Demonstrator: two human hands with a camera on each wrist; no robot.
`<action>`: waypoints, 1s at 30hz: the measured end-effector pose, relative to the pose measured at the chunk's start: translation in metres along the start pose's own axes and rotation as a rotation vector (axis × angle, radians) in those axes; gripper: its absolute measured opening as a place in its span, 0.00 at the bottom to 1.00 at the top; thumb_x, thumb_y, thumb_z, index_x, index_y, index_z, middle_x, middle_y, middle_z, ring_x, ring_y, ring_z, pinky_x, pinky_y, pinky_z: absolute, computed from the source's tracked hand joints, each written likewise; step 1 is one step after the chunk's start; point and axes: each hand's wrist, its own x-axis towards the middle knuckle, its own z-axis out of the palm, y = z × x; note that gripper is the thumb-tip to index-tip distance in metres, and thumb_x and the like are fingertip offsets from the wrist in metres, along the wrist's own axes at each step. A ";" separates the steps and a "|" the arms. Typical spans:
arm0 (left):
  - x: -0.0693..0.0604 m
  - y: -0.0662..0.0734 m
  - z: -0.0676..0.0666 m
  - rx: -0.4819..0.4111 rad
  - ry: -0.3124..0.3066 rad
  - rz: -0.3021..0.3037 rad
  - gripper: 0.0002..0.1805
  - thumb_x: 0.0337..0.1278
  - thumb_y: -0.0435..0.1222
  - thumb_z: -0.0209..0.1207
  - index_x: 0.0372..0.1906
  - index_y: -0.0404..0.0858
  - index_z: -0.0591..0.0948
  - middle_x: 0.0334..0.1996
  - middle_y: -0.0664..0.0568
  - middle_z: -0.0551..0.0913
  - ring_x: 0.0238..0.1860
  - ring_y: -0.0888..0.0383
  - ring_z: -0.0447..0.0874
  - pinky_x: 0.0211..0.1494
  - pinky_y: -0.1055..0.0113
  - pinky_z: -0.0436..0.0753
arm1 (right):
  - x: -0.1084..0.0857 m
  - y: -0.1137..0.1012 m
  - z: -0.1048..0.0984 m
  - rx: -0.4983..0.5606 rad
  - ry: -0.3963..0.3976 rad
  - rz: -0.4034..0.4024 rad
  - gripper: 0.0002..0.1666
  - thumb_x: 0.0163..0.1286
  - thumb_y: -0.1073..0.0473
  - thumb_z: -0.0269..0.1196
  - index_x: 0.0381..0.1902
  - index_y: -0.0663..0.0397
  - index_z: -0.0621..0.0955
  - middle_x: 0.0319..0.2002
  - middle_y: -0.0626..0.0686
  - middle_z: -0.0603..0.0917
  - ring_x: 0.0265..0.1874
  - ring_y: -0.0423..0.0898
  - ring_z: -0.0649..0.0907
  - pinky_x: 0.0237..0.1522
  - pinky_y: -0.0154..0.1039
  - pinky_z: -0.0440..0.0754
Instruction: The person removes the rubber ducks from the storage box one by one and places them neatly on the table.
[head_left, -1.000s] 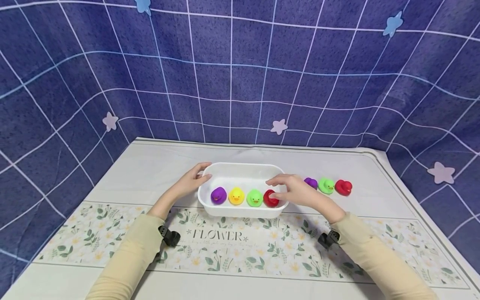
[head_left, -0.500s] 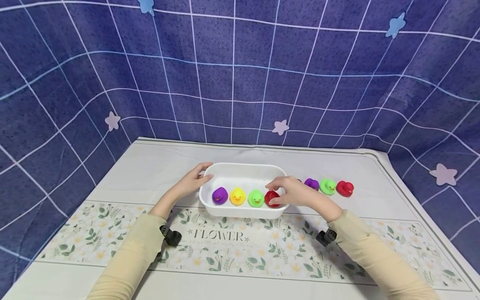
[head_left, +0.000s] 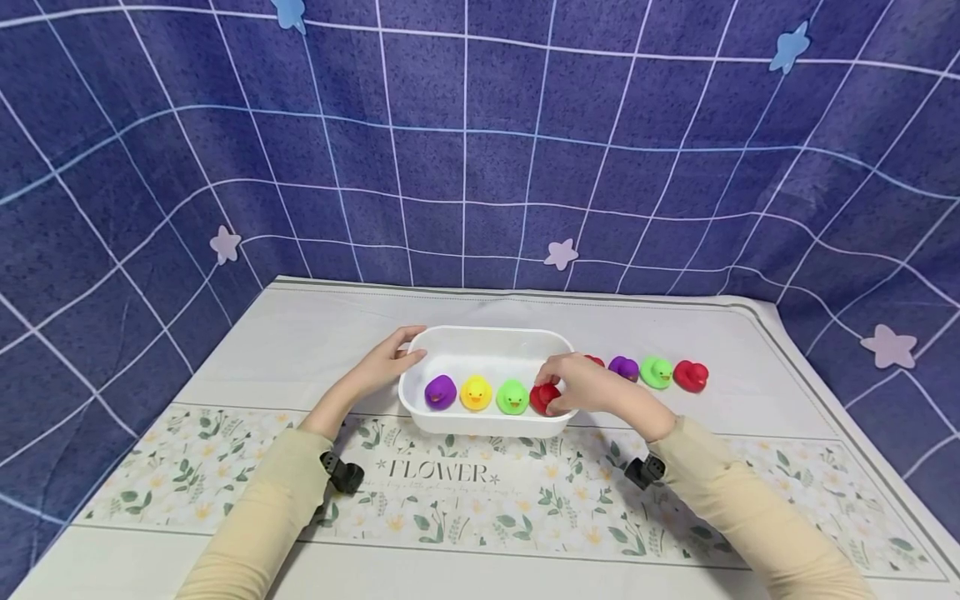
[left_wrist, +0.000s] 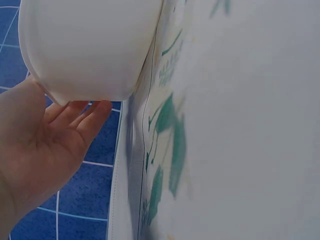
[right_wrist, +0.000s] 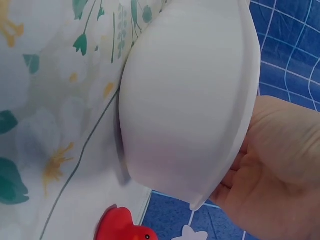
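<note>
A white oblong tub (head_left: 487, 427) stands on the table. Along its near wall sit a purple rubber duck (head_left: 440, 392), a yellow one, a green rubber duck (head_left: 513, 397) and a red rubber duck (head_left: 544, 399). My left hand (head_left: 381, 365) grips the tub's left end, thumb over the rim; in the left wrist view its fingers (left_wrist: 97, 117) lie against the outside. Reaching over the right rim, my right hand (head_left: 588, 385) has thumb and fingers around the red duck. In the right wrist view the tub's outer wall (right_wrist: 185, 100) hides those fingertips and the duck.
Right of the tub, more ducks stand in a row: a partly hidden red one (head_left: 595, 361), a purple duck (head_left: 624, 367), a green duck (head_left: 657, 372) and a red duck (head_left: 691, 376). A blue gridded curtain (head_left: 480, 167) surrounds the table's back and sides.
My right hand has come down and its fingers have closed in around the red duck in the tub. The left hand stays on the tub's left end.
</note>
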 end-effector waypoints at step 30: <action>0.000 0.001 0.000 -0.014 0.000 -0.002 0.31 0.68 0.40 0.51 0.70 0.35 0.57 0.66 0.34 0.62 0.55 0.37 0.75 0.50 0.58 0.84 | -0.007 0.006 0.006 0.101 0.274 -0.147 0.19 0.56 0.63 0.68 0.46 0.61 0.81 0.44 0.54 0.84 0.41 0.47 0.82 0.45 0.45 0.83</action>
